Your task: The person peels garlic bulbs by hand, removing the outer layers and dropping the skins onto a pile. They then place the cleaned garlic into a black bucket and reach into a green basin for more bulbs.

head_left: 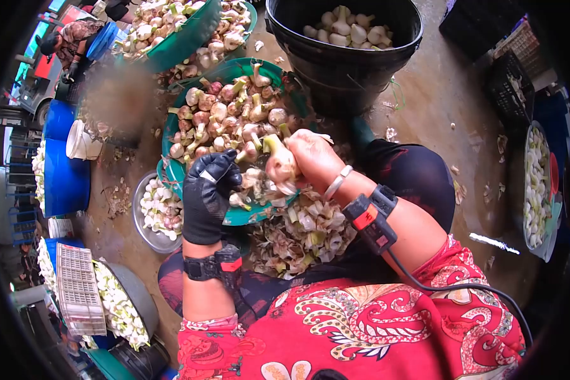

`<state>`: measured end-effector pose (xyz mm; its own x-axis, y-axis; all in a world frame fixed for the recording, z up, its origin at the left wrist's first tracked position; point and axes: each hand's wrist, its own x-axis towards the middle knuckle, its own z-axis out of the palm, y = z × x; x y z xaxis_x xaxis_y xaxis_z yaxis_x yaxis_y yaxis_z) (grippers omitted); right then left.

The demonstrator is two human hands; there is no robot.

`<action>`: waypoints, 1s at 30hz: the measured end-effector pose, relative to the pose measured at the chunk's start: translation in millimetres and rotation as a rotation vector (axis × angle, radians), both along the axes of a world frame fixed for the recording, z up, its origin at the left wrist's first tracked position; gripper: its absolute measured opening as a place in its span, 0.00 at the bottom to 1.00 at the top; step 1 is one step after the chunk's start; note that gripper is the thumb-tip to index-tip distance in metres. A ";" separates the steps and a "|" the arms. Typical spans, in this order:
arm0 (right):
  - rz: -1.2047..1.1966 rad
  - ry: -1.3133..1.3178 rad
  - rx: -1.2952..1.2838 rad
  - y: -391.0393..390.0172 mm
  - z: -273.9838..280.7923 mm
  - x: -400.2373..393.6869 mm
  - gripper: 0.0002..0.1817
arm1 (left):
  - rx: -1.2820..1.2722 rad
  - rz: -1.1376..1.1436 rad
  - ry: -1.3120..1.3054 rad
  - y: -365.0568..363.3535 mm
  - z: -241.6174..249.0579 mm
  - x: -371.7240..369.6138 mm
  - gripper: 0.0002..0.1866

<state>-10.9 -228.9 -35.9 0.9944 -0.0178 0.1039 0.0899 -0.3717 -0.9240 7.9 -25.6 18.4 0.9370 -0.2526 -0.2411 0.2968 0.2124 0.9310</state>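
Observation:
My right hand point(316, 158), bare with a white bracelet at the wrist, grips a garlic bulb point(280, 166) whose short pale stem points up and left. To its left, my left hand point(208, 197) wears a black glove; its fingers are curled in, and whatever they hold, if anything, is hidden. A gap separates that glove from the bulb. Both hands are over the near part of a green basin point(244, 216) heaped with unpeeled garlic bulbs point(218, 114). Loose garlic skins point(310, 231) are piled below my hands, against my lap.
Beyond the basin stands a black bucket point(345, 76) with whitish peeled bulbs inside. A metal bowl point(139, 221) of small white garlic sits at left, near a blue tub point(66, 177). Another person point(76, 41) works at the upper left. Black crates point(510, 85) stand at right.

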 end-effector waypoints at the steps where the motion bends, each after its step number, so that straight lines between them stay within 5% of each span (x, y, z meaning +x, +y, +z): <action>1: -0.083 0.431 0.440 7.4 3.0 -2.5 0.11 | 0.038 -0.028 -0.012 5.2 4.4 5.3 0.12; 3: 0.042 0.223 0.267 16.0 1.6 -13.0 0.10 | 0.062 -0.017 0.069 -3.4 5.2 -1.1 0.15; 6: -0.107 0.558 0.665 16.0 30.6 -5.6 0.13 | 0.047 -0.126 -0.037 -15.3 -10.6 -14.9 0.19; 9: -0.011 0.320 0.203 18.9 18.4 -0.9 0.10 | 0.047 -0.177 -0.006 -23.0 -3.8 -20.5 0.20; 11: -0.021 0.096 -0.028 20.2 18.0 -3.2 0.07 | 0.276 -0.300 0.024 -10.6 1.5 -16.6 0.20; 15: 0.054 0.633 0.652 3.8 35.1 -0.7 0.09 | 0.035 -0.143 0.102 -5.2 4.6 -14.8 0.18; 17: 0.374 0.105 -0.229 -2.8 7.7 -5.7 0.17 | -0.024 -0.035 0.061 2.2 -7.1 -10.3 0.15; 19: 0.677 0.458 -0.486 4.1 5.5 -21.9 0.46 | -0.044 0.014 0.045 5.4 -9.9 -8.9 0.15; 24: 0.336 0.040 0.226 3.0 13.0 -9.7 0.50 | 0.139 -0.129 -0.091 -1.6 -12.2 -15.4 0.13; 27: 0.314 0.135 0.390 9.8 19.5 -10.1 0.44 | 0.381 -0.273 -0.316 -9.9 -2.5 -17.1 0.13; 30: 0.187 -0.111 0.122 9.2 30.4 -11.3 0.38 | 0.068 -0.099 -0.053 -16.3 3.4 -15.7 0.14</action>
